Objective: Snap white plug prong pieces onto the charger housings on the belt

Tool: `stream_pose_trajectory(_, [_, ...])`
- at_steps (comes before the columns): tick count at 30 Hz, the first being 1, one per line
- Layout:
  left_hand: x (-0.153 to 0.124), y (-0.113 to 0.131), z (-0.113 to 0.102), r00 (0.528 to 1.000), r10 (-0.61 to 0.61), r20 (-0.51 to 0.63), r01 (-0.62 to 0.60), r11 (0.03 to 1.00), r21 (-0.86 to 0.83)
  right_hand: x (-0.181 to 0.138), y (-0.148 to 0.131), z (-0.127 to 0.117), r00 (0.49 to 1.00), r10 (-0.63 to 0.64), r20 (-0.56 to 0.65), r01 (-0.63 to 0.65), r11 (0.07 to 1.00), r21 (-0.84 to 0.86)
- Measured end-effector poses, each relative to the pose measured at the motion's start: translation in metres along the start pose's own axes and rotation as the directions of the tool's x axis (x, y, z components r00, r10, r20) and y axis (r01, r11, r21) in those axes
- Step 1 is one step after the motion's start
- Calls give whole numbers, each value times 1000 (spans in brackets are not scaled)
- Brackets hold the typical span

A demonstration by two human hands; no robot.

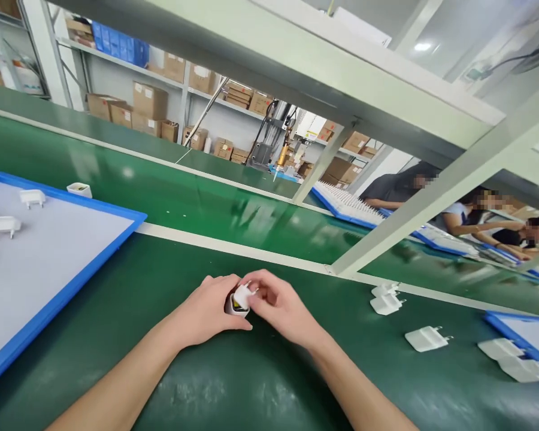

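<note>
My left hand [211,308] is closed around a white charger housing [239,311], whose open end faces up and shows something yellow and dark inside. Between the fingers of my right hand [276,302] is a white plug cap with two pins [243,294]. The cap is tilted over the housing's opening; whether the two touch I cannot tell. Both hands are just above the green work surface [215,383], near its middle.
On the left, a blue-rimmed tray [72,287] carries several plug caps [4,226]; an open housing [79,190] stands behind it. Assembled chargers [427,339] lie to the right, near another tray [527,332]. A slanted frame post [413,197] rises ahead. Co-workers [399,185] sit at the far right.
</note>
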State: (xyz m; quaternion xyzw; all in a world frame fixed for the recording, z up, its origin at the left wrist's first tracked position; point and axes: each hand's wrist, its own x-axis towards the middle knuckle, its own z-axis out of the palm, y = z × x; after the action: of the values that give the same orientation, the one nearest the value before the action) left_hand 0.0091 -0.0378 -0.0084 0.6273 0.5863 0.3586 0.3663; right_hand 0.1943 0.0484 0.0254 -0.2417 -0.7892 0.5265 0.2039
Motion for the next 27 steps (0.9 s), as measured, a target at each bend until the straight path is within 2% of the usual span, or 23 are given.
stream_pose_trajectory(2, [0,1,-2,1000,-16,17,16,999,-38,-4,2,7,998,-61,27,65,983,-172])
stream_pose_trajectory(4, [-1,2,-5,999,-16,51,21,995,-94,-11,4,9,996,-89,13,89,968,-236])
stream_pose_trajectory(7, [-2,3,-6,997,-7,83,17,993,-116,-20,7,8,996,-79,-39,71,984,-164])
stream_pose_trajectory(12, [-2,1,-2,1000,-14,-10,14,999,-47,-18,13,6,981,9,-193,-5,1000,22])
stream_pose_trajectory(15, [0,1,-3,999,-45,18,47,994,-100,-16,15,6,977,36,-209,-18,996,89])
stream_pose_trajectory(18, [1,1,-7,997,-24,77,39,981,-192,-17,15,7,980,40,-194,-18,993,114])
stream_pose_trajectory(20, [0,2,-8,995,-8,103,27,983,-183,-20,14,7,980,-1,-200,10,999,46])
stream_pose_trajectory(22, [-2,4,-9,995,6,102,9,990,-144,-22,13,8,979,-85,-186,65,992,-112])
stream_pose_trajectory(25, [-3,6,-9,996,36,84,-26,993,-116,-24,8,9,973,-203,-107,151,918,-367])
stream_pose_trajectory(27, [-3,7,-9,995,54,87,-44,993,-111,-23,4,10,965,-254,-65,195,860,-472])
